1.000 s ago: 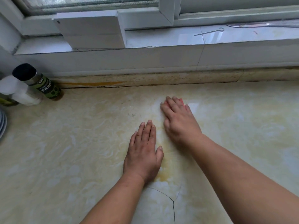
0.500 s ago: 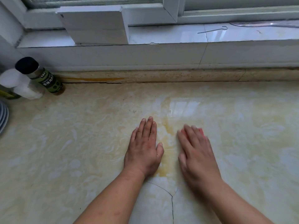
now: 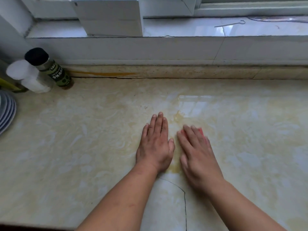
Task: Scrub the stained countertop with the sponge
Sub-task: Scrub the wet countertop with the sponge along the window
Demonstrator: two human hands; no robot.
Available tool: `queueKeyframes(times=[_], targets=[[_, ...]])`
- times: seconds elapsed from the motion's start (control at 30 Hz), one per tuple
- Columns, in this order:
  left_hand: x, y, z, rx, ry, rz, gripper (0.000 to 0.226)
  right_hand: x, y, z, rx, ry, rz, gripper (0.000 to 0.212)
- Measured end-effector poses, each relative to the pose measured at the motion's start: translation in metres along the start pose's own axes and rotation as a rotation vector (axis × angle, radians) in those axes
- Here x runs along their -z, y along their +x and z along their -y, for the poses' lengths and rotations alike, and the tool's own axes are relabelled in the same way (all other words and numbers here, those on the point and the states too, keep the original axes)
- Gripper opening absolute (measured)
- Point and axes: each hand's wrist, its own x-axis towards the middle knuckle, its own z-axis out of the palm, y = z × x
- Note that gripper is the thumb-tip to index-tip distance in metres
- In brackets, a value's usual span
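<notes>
Marble-look beige countertop (image 3: 83, 147) filled pretty much the whole shot, with yellowish staining (image 3: 175, 169) running down the strip between the two hands and a wet, shiny patch (image 3: 195, 104) just past the fingertips. Right hand (image 3: 198, 155) was pressed flat on top of a red sponge (image 3: 201, 131), fingers straight and a bit motion-blurred, so only a sliver of the sponge poked out along the far edge by the fingertips. Left hand (image 3: 155, 145) lay palm down right on the counter just beside it, fingers straight and together, holding nothing. A thin dark crack (image 3: 183, 194) curved through the surface below the wrists. Over in the far left corner stood a black-capped bottle with a green label (image 3: 51, 69), touching or nearly touching a white-capped container (image 3: 28, 75), and a stack of plates (image 3: 6, 112) peeked in at the left edge. Along the back ran a grimy low ledge with an orange streak (image 3: 105, 74), and up on the tiled windowsill sat a white box (image 3: 110, 15) and a small metal hook (image 3: 231, 24).
</notes>
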Motion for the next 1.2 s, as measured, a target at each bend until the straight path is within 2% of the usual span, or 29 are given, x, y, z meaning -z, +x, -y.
queueKeyframes(times=[0.13,0.23,0.33,0.4,0.57,0.8,1.0,1.2], targets=[[0.001,0.002,-0.001,0.006,-0.022,0.025,0.075,-0.020,-0.092,-0.013,0.011,0.001,-0.069,0.069],[0.013,0.004,0.001,-0.015,-0.107,0.071,0.076,-0.034,-0.118,0.007,-0.048,0.033,-0.104,0.069],[0.029,0.000,0.016,-0.061,-0.215,0.056,0.072,-0.047,-0.108,0.037,-0.073,0.006,-0.073,0.071],[0.031,-0.004,0.032,-0.065,-0.135,0.008,0.071,-0.051,-0.087,0.056,-0.090,-0.009,-0.053,0.071],[0.026,0.000,0.058,-0.057,-0.024,0.051,0.073,-0.036,-0.014,0.075,-0.209,0.012,-0.055,0.071],[0.018,0.001,0.059,-0.046,-0.009,0.009,0.073,-0.046,-0.060,0.077,-0.131,-0.007,-0.033,0.070],[0.019,0.001,0.059,-0.048,-0.017,-0.014,0.076,-0.019,0.042,0.063,-0.197,-0.001,-0.052,0.066],[0.018,-0.001,0.059,-0.047,-0.042,-0.027,0.076,-0.037,-0.036,0.060,-0.068,-0.031,-0.038,0.070]])
